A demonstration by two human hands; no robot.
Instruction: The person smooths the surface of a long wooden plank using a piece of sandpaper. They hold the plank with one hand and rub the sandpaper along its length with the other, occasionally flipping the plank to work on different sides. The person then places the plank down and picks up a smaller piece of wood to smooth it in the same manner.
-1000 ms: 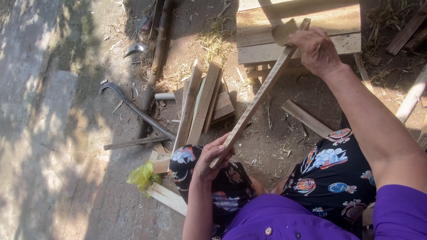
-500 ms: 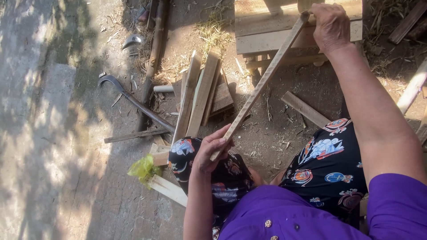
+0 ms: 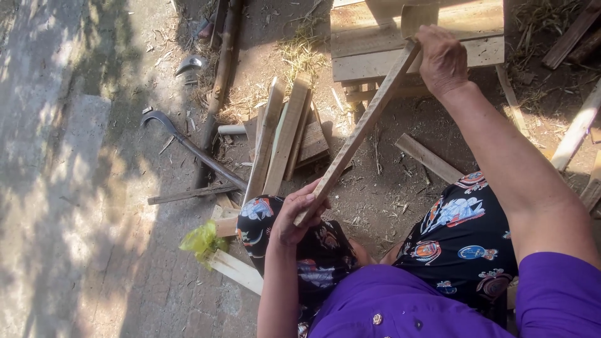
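The left hand (image 3: 299, 213) is closed around the near end of a long wooden slat (image 3: 360, 128), just above the person's patterned knee; the right hand (image 3: 441, 59) is clenched at the slat's far end, where a flat blade-like tool (image 3: 418, 14) also shows, though how that hand shares its grip between slat and tool cannot be told. The slat runs slantwise between the two hands, its upper end lying against the edge of a low wooden desk (image 3: 375, 37) built of planks. It appears thin, narrow and straight, and so is probably light and stiff along its length, yet liable to flex or split along the grain; its sawn faces look rough and dry, hence unlikely to slip but apt to give splinters. A hold near each end, as shown, seems to steady it best. Beyond the left hand, cut slats (image 3: 278, 134) lean together in a bundle on the dirt ground (image 3: 388, 200), beside a curved sickle (image 3: 188, 147), with a yellow-green plastic scrap (image 3: 201, 241) by paler strips.
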